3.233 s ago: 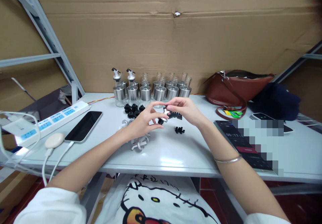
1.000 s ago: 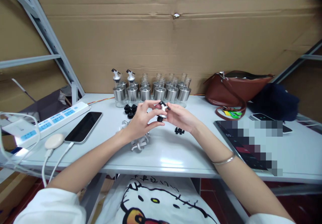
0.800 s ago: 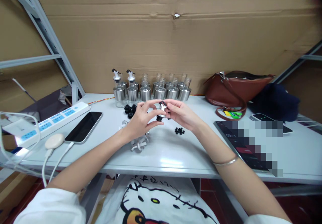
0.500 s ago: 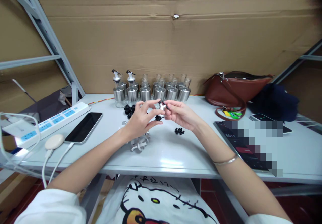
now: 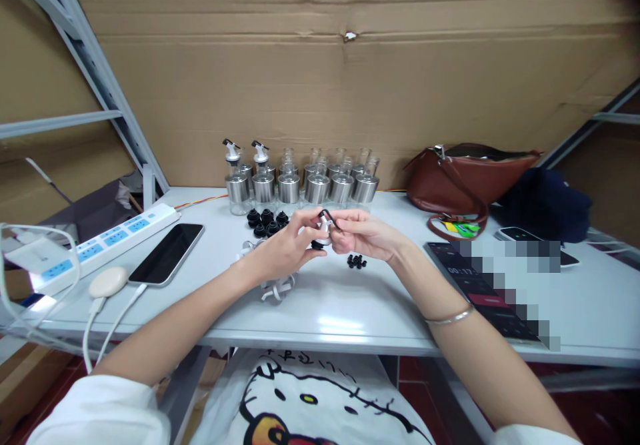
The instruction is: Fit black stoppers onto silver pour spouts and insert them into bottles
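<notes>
My left hand (image 5: pixel 285 248) grips a white and black pour spout (image 5: pixel 324 221) between thumb and fingers, above the middle of the table. On the spout's other side, my right hand (image 5: pixel 370 235) is closed at its black flip lever; the fingertips partly cover it. Several black ribbed stoppers (image 5: pixel 254 218) lie just behind my left hand. White spout parts (image 5: pixel 277 289) are heaped under my left wrist, partly hidden. Below my right hand sits a small cluster of tiny black pieces (image 5: pixel 357 261).
Several glass bottles with steel sleeves (image 5: pixel 317 189) stand at the back, two with spouts fitted. On the left are a power strip (image 5: pixel 113 238), a phone (image 5: pixel 167 255) and a round charger (image 5: pixel 109 282). A brown bag (image 5: pixel 450 181) and a tablet (image 5: pixel 465 278) lie right.
Both hands have lowered slightly with the spout. My right fingers have curled closer around it, and the black lever now stands at a different angle.
</notes>
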`<state>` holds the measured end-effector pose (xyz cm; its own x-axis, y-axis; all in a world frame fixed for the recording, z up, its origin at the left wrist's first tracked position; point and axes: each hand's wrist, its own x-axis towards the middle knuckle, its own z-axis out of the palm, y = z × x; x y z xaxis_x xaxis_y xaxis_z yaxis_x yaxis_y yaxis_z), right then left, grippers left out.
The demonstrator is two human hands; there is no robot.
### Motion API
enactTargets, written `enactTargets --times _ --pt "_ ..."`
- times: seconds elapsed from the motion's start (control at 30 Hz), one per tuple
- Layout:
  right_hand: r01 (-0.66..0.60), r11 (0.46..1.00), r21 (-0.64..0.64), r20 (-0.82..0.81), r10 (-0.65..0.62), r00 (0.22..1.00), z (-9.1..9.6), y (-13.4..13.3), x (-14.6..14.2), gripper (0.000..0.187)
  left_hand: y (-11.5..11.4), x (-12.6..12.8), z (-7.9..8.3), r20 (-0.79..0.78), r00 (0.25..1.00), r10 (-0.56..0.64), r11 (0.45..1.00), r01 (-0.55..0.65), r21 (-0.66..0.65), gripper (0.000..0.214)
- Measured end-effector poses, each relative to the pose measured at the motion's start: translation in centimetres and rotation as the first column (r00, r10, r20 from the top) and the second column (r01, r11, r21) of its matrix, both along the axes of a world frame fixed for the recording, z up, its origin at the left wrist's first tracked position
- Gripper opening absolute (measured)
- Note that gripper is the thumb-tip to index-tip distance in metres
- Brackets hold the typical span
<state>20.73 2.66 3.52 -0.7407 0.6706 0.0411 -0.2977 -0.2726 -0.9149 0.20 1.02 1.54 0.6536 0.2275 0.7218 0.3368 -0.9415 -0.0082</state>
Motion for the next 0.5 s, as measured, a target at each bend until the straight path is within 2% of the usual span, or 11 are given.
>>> enactTargets --times 0.17,0.5 --pt "-0.108 0.994 0.028 0.011 0.108 0.994 -0.15 0.08 0.18 0.028 -0.37 0.08 -0.12 -0.044 0.999 0.018 1.000 -0.018 0.004 0.027" --pt "-0.101 0.979 0.178 0.048 0.094 0.994 -0.01 -0.11 0.10 0.029 -0.53 0.17 -0.04 -0.017 1.000 0.000 0.997 0.002 0.082 0.020"
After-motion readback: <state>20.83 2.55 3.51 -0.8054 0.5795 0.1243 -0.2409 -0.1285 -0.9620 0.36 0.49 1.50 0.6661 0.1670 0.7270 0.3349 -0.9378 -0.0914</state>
